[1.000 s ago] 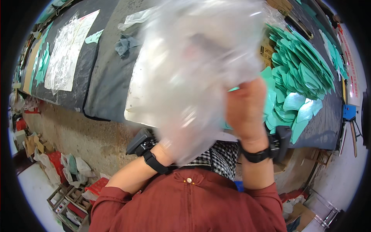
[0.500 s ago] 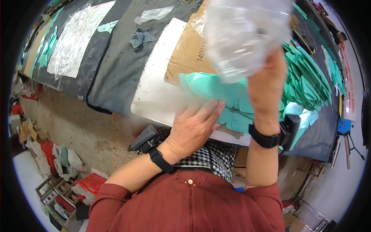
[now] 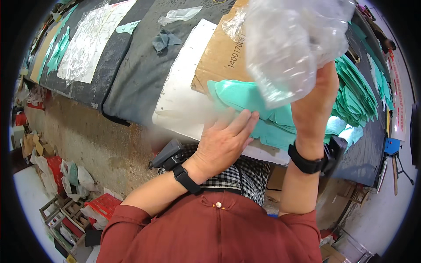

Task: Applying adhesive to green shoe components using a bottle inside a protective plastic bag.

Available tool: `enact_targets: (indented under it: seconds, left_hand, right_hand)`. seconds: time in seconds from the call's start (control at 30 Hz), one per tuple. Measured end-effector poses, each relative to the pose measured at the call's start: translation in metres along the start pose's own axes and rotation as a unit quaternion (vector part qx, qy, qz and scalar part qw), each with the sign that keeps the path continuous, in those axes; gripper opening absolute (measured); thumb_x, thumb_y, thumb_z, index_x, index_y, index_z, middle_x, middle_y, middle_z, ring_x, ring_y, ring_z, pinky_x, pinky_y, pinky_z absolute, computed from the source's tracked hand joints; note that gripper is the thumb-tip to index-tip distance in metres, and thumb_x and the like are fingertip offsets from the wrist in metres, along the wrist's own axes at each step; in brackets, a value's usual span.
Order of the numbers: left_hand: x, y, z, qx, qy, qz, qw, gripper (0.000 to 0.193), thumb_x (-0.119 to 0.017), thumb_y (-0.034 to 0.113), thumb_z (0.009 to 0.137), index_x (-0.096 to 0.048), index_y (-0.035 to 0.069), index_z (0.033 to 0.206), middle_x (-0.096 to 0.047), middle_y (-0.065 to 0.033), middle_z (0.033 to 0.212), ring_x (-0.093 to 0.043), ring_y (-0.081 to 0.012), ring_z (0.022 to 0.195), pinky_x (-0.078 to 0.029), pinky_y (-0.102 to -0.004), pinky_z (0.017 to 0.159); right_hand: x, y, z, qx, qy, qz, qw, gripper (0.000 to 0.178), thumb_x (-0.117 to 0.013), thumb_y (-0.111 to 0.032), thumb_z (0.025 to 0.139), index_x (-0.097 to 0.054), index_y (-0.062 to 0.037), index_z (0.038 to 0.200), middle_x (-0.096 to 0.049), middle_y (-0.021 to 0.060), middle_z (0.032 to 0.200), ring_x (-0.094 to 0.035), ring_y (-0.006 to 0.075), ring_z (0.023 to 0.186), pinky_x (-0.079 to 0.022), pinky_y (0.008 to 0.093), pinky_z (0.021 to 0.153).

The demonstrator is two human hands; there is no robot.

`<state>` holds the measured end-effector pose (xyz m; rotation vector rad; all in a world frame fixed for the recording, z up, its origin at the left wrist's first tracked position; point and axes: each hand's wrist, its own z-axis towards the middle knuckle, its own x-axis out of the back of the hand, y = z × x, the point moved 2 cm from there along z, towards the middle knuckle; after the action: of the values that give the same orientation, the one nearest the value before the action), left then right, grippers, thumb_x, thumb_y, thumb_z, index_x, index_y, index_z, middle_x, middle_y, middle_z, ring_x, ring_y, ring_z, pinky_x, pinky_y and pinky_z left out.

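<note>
A bunched clear plastic bag [image 3: 285, 57] is in my right hand [image 3: 316, 103], held over the turquoise cut pieces. The bag hides most of the right fingers. Beneath it, several thin turquoise pieces [image 3: 239, 91] lie layered on a white board [image 3: 175, 87] and a brown cardboard sheet [image 3: 215, 65]. My left hand [image 3: 223, 144] rests at the near edge of these pieces, its fingers stretched out and its fingertips touching the edge. A hazy smear veils part of the left fingers.
A thick stack of turquoise pieces [image 3: 355, 92] stands to the right on the dark-covered table [image 3: 136, 83]. A grey rag [image 3: 165, 41] and a clear plastic scrap [image 3: 180, 15] lie further left. A plastic-covered white sheet [image 3: 87, 48] is far left. Red crates [image 3: 104, 205] and bags sit on the floor.
My right hand and the plastic bag have shifted slightly right and nearer in the view. The left hand stays at the edge of the turquoise pieces.
</note>
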<state>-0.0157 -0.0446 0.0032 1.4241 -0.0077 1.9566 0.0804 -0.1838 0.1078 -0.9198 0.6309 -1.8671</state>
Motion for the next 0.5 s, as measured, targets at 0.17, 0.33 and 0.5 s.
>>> enact_targets:
  seconds: [0.17, 0.33, 0.5]
  left_hand:
    - [-0.002, -0.003, -0.003, 0.001, -0.013, -0.038, 0.999, 0.051, -0.079, 0.021, 0.07, -0.068, 0.015, 0.12, -0.059, 0.0008, 0.123, -0.054, -0.0222, 0.112, -0.039, -0.0411, 0.09]
    - [-0.006, -0.008, -0.006, -0.004, 0.021, -0.081, 0.996, 0.026, -0.074, 0.023, 0.081, -0.072, 0.009, 0.103, -0.06, -0.0045, 0.115, -0.059, -0.0264, 0.1, -0.047, -0.0414, 0.083]
    - [0.006, 0.002, 0.003, -0.005, -0.001, -0.012, 1.0, 0.063, -0.081, 0.025, 0.071, -0.063, 0.014, 0.13, -0.057, 0.0004, 0.122, -0.054, -0.0212, 0.11, -0.041, -0.039, 0.09]
  right_hand:
    - [-0.038, -0.004, -0.024, 0.02, -0.086, 0.0, 0.996, 0.045, -0.074, -0.005, 0.076, -0.063, -0.0075, 0.119, -0.071, 0.0144, 0.094, -0.07, 0.028, 0.077, -0.056, 0.0355, 0.069]
    - [-0.077, -0.006, -0.026, 0.058, -0.135, 0.011, 0.989, 0.048, -0.075, -0.008, 0.076, -0.061, -0.01, 0.122, -0.069, 0.016, 0.092, -0.068, 0.0336, 0.075, -0.055, 0.0396, 0.067]
    - [-0.015, 0.007, -0.005, -0.011, -0.006, 0.058, 0.998, 0.043, -0.066, 0.003, 0.078, -0.061, -0.0054, 0.12, -0.069, 0.0128, 0.087, -0.066, 0.0238, 0.072, -0.053, 0.0345, 0.068]
